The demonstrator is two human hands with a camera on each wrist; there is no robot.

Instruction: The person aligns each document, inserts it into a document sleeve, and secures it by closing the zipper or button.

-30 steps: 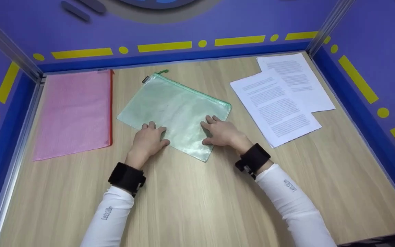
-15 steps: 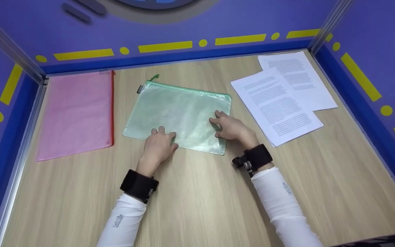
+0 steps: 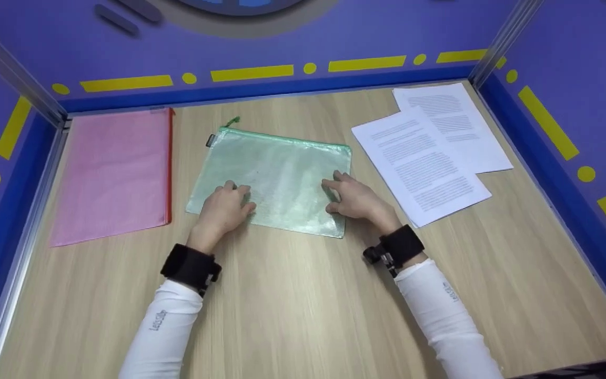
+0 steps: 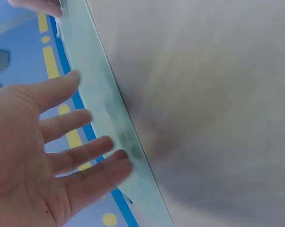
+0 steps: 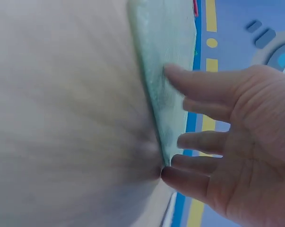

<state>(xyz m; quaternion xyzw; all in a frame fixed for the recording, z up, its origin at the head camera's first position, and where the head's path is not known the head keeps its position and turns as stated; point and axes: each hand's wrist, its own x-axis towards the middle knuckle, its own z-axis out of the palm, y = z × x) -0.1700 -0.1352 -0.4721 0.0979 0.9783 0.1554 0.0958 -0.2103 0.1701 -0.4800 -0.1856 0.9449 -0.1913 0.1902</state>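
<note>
Two white sleeves (image 3: 160, 331) slant forward over the wood-grain table (image 3: 282, 316), each ending in a black wristband (image 3: 190, 267). Palm down, the left hand (image 3: 223, 209) reaches over the near edge of a pale-green zip pouch (image 3: 276, 176), fingers apart and grasping nothing. The right hand (image 3: 356, 199) angles inward across the pouch's right edge, fingers loosely bent, likewise ungripped; how firmly any fingertip presses, I cannot tell. The pouch lies flat mid-table, its green zip (image 3: 287, 139) along the far side. It should be light, floppy, somewhat slick and hardly fragile, likely to sag from one corner; the stiffer zip or both short sides seem the best holds. Farther right, printed sheets (image 3: 421, 166) overlap; left, a pink zip pouch (image 3: 113, 173) lies flat. Behind stands a purple panel (image 3: 355, 31).
</note>
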